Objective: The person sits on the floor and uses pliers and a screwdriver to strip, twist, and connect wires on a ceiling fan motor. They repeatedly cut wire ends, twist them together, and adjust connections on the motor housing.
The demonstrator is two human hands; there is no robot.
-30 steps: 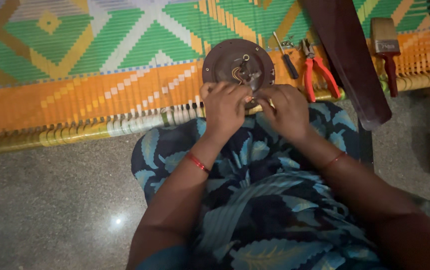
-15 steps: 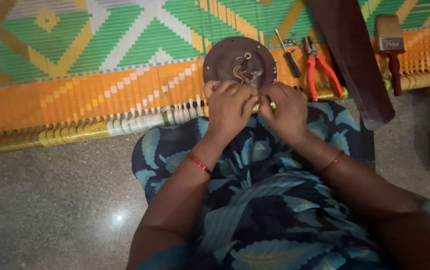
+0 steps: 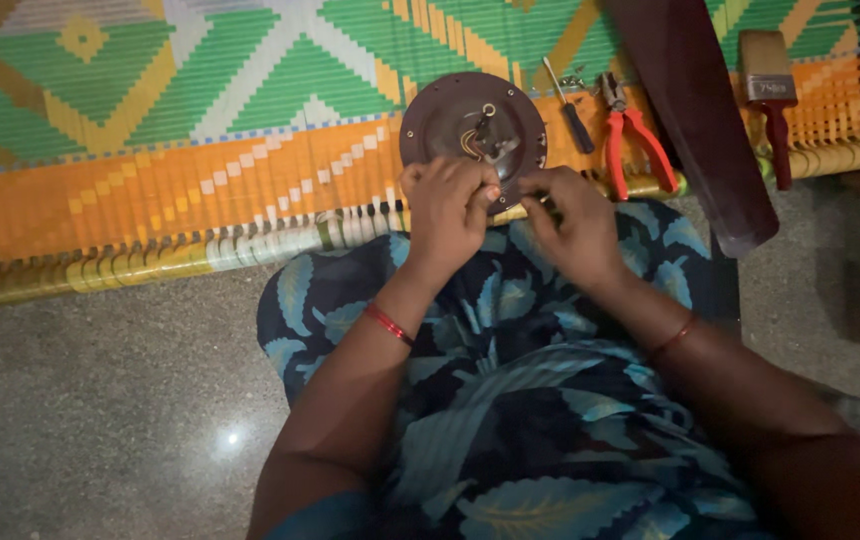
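Note:
A round brown metal plate [image 3: 450, 120] with a small fitting and coloured wires at its middle lies on the edge of a woven cot. My left hand [image 3: 447, 212] is curled at the plate's near rim, fingers closed on it or on a small part I cannot make out. My right hand [image 3: 572, 222] is beside it at the near right rim, fingers pinched on something small and hidden. Both wrists wear thin red bands and rest over my lap in blue leaf-print cloth [image 3: 510, 400].
On the green, orange and white woven cot [image 3: 200, 150] lie a screwdriver [image 3: 570, 108], red-handled pliers [image 3: 632, 140] and a paintbrush [image 3: 770, 95]. A long dark brown blade [image 3: 695, 110] slants across the cot's right part. Speckled stone floor [image 3: 100, 400] lies below.
Both hands have stayed at the plate's near rim, with the fingers shifting slightly. The view has tipped a little, so the plate sits lower in the picture.

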